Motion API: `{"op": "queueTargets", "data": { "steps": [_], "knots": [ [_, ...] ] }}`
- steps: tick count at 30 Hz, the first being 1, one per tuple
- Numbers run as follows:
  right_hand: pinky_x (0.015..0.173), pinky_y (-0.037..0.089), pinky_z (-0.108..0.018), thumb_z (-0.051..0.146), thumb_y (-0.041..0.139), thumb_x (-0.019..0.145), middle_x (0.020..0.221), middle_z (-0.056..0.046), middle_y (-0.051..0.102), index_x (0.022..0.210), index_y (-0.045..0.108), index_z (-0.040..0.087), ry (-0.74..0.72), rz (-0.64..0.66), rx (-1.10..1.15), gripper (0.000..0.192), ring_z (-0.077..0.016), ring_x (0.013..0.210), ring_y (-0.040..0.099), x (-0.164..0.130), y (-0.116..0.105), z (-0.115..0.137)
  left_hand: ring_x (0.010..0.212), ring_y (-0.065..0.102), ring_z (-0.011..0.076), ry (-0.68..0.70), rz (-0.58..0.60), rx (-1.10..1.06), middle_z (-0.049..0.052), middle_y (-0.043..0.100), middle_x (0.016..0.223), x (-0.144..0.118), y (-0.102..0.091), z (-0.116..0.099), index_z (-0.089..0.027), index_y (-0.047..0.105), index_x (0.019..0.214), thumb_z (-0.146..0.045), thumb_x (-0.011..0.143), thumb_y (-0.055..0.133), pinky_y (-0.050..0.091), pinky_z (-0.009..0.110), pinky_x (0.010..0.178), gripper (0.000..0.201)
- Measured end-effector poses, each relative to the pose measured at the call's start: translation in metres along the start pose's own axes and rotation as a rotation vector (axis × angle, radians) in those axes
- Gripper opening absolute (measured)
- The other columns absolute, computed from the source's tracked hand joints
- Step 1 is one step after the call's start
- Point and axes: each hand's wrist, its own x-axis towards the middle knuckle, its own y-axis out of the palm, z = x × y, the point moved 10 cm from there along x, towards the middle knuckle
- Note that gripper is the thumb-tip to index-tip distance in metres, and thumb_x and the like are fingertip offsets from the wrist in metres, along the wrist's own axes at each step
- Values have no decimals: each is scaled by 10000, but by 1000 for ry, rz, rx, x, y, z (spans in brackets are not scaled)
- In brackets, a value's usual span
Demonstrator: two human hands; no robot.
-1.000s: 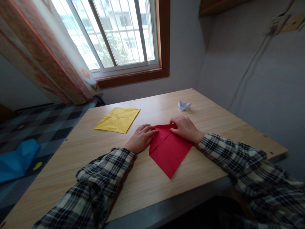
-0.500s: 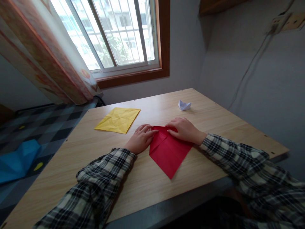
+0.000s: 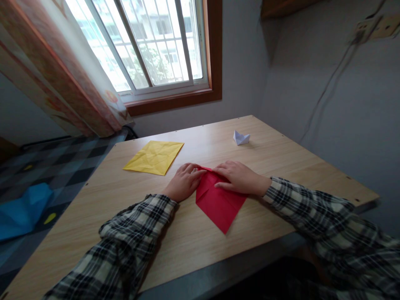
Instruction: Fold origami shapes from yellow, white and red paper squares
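Observation:
A folded red paper (image 3: 218, 204) lies flat on the wooden table (image 3: 281, 162), its lower corner pointing toward me. My left hand (image 3: 184, 182) rests palm down at the paper's upper left edge, fingertips on the fold. My right hand (image 3: 239, 178) lies flat over the paper's upper right part, fingers pressing along the top fold. The two hands' fingertips nearly meet at the top corner. Both sleeves are checked black and white.
A creased yellow square sheet (image 3: 153, 156) lies on the table to the left, beyond my left hand. A small white folded paper boat (image 3: 241, 137) sits further back on the right. A window, a curtain and grey walls surround the table; blue fabric (image 3: 21, 210) lies on the floor at left.
My right hand has slid leftward along the red paper's top fold, toward my left hand. The left hand has barely moved.

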Motion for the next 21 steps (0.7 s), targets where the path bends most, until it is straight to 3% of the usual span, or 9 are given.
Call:
{"op": "queueTargets", "data": {
  "steps": [7,13,21],
  "knots": [
    [989,438,-453,445,581,942,1277,-163,652,1380,562,157,-28,-6,33,526,-307,1156,582,-3,3,1,1147,531,270,-36,4,-8,111,633,1199,1,-1,2,-197,613,1245,-253,972,452,427,502,1058,322],
    [985,441,-458,460,583,935,1277,-166,655,1321,620,156,-36,18,14,492,-313,1139,593,-3,2,3,1133,540,277,-79,5,14,132,637,1180,1,-3,4,-149,601,1222,-287,979,446,421,499,1066,319],
    [990,441,-437,413,608,922,1272,-143,668,1293,647,188,-49,3,24,435,-295,1151,596,-3,0,3,1182,528,267,-20,9,-20,100,635,1216,1,-2,0,-232,606,1305,-236,979,447,423,506,1063,363]
  ]
}}
